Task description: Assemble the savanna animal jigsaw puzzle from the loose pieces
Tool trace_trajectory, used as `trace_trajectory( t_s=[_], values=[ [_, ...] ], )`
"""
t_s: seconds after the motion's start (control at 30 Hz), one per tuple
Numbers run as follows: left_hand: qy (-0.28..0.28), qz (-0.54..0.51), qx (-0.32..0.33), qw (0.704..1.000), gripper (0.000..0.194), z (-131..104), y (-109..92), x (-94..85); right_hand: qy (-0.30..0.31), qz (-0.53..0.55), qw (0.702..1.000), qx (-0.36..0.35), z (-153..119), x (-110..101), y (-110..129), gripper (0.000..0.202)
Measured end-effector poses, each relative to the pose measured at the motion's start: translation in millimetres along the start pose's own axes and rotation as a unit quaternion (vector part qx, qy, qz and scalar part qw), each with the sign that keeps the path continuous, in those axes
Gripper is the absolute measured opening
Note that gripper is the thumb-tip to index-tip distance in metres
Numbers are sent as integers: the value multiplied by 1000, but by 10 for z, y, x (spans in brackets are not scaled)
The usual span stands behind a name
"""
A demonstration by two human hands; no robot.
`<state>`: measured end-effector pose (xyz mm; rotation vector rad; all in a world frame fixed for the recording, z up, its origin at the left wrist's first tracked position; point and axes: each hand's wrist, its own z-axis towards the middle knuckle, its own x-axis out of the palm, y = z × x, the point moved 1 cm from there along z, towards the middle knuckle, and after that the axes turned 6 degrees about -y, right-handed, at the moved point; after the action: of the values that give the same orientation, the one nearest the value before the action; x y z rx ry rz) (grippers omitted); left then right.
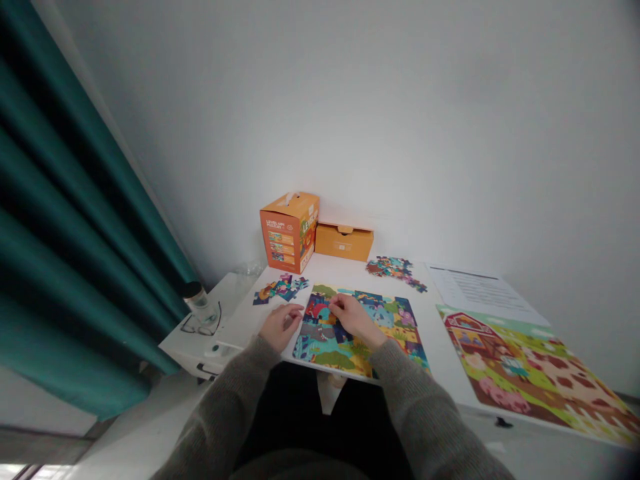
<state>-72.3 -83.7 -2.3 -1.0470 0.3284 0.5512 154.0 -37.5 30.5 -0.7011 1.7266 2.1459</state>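
Observation:
A colourful animal jigsaw puzzle lies on the white table in front of me, with many of its pieces joined. My right hand is over its middle, thumb and fingertips pinched together at a red patch. Whatever sits between those fingertips is too small to make out. Just below them a dark blue piece shows in the puzzle. My left hand rests by the puzzle's left edge, fingers loosely bent and thumb apart, with nothing visible in it. Loose puzzle pieces lie beyond the left hand.
Behind stand an orange puzzle box and a low orange box. More loose pieces are piled at the back right. A farm picture and a printed sheet lie right. Glasses and a jar sit left.

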Motion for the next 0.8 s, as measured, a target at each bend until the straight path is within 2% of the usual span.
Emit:
trace_trajectory(
  t_s=[0.17,0.27,0.47,0.67,0.8],
  values=[
    [31,-51,-27,998,29,-5,-66,-31,16,33,999,-8,-37,-17,40,11],
    [25,-88,-27,995,33,-11,-89,-52,32,60,998,-7,-77,-2,66,13],
    [28,-170,-29,985,38,-2,-22,-76,59,111,992,6,-163,52,109,16],
    [69,-114,-19,991,52,-10,-63,-25,65,56,995,48,-199,143,133,10],
    [91,-104,-51,989,46,-16,-7,1,67,37,997,29,-202,189,166,10]
  ],
)
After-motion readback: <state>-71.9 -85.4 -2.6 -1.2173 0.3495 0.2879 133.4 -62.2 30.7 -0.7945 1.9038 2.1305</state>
